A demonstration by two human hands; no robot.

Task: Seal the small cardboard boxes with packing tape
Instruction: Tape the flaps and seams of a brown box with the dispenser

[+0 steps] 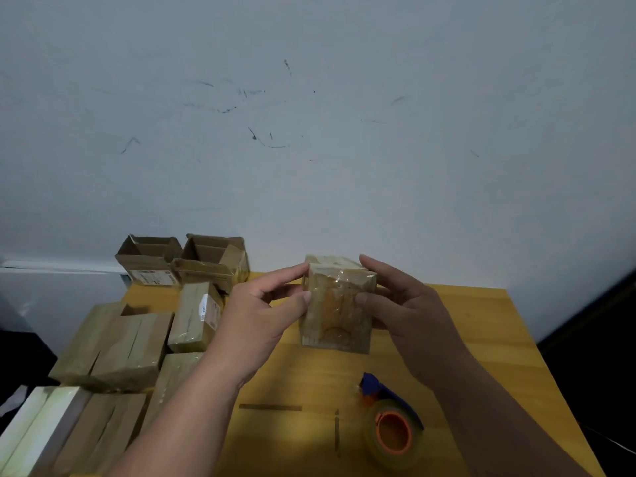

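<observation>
A small cardboard box (335, 304), covered in shiny clear tape, is held just above the yellow table (481, 339) near its middle. My left hand (261, 311) grips the box's left edge with thumb and fingertips. My right hand (402, 304) holds its right side, thumb on the front face and fingers behind. A tape dispenser (392, 425) with a blue handle, an orange core and a roll of clear tape lies on the table below my right forearm.
Several cardboard boxes (127, 342) crowd the table's left side, some taped shut. Two open boxes (151, 259) stand at the back left against the white wall. The table's right edge drops to a dark floor.
</observation>
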